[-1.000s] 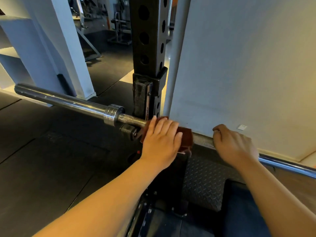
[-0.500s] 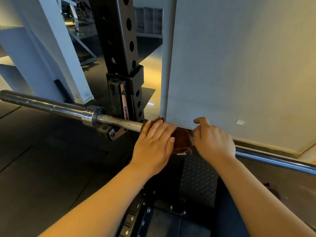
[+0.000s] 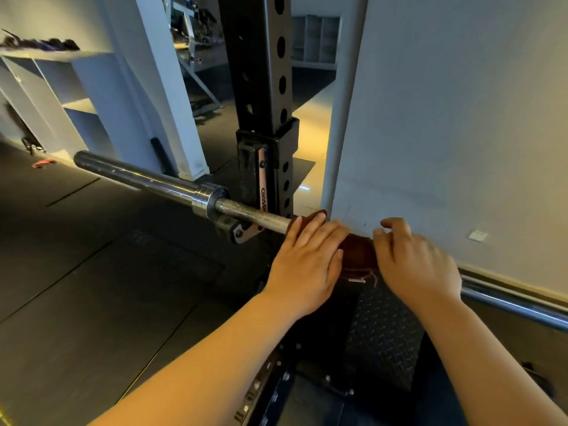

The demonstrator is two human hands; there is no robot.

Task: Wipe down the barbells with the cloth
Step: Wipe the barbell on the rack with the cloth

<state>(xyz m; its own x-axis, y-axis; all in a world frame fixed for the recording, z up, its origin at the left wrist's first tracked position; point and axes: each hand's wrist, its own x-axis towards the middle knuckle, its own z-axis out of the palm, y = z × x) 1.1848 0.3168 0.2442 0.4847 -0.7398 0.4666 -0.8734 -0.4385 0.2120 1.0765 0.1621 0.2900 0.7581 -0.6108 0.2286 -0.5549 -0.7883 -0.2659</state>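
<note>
A steel barbell (image 3: 252, 217) lies across the rack's hook, its thick sleeve pointing up left and its shaft running off to the lower right. A dark brown cloth (image 3: 358, 252) is wrapped over the shaft just right of the rack post. My left hand (image 3: 309, 262) lies over the cloth's left part, fingers draped across the bar, thumb hidden. At the cloth's right end my right hand (image 3: 413, 265) curls thumb and fingers over cloth and bar. The shaft under both hands is hidden.
The black rack upright (image 3: 264, 87) with its J-hook (image 3: 239, 232) stands just behind the bar. A pale wall (image 3: 445, 133) runs close behind my hands. White shelving (image 3: 61, 96) stands at the left, dark rubber flooring (image 3: 92, 287) below, and a tread-plate base (image 3: 384, 330) under the bar.
My right hand has slid left along the shaft from a spot apart from the cloth to its right end. The left hand has stayed on the cloth.
</note>
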